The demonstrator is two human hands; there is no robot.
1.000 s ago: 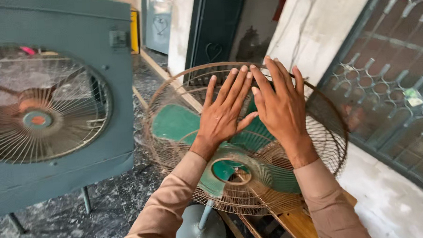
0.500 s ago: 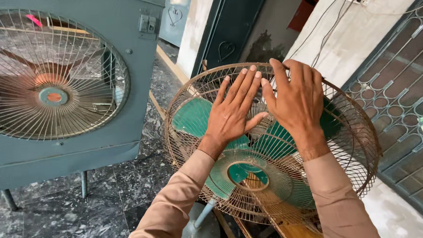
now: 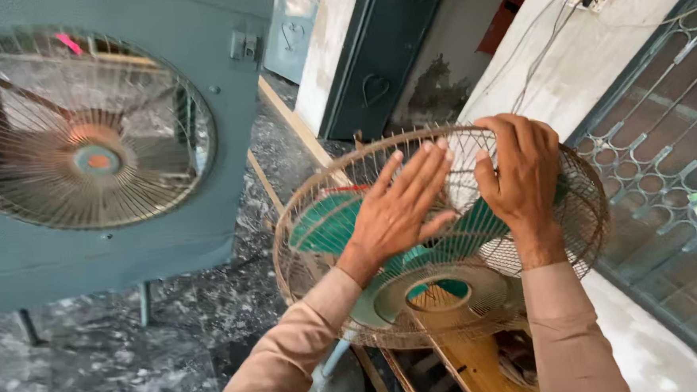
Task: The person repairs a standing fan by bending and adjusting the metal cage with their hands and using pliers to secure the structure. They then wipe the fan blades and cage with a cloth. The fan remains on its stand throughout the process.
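On the fan: both hands on the wire guard (image 3: 438,239), green blades beneath.
Left hand (image 3: 401,205): flat, fingers spread, unchanged.
Right hand (image 3: 522,175): was flat, now curls over the top rim.
Meaning: likely shifting from pressing to gripping.
Left of hands: grey cooler (image 3: 99,145).

Both hands are up on the round wire guard (image 3: 318,221) of a pedestal fan. The left hand (image 3: 397,209) lies flat and spread against the mesh, its fingers (image 3: 423,172) pointing toward the top rim. The right hand (image 3: 522,175) hooks over that rim just beside it, fingers curled around the wire. Green blades (image 3: 326,225) show through the guard, with a pale round hub (image 3: 441,290) below the wrists. Tan sleeves (image 3: 293,358) cover both forearms. To the left, well apart, stands a big grey-blue air cooler (image 3: 228,170) with its own round grille (image 3: 82,126), on a dark marbled floor (image 3: 94,352). At right a patterned metal window grille (image 3: 665,171) is set in a pale wall (image 3: 595,48).
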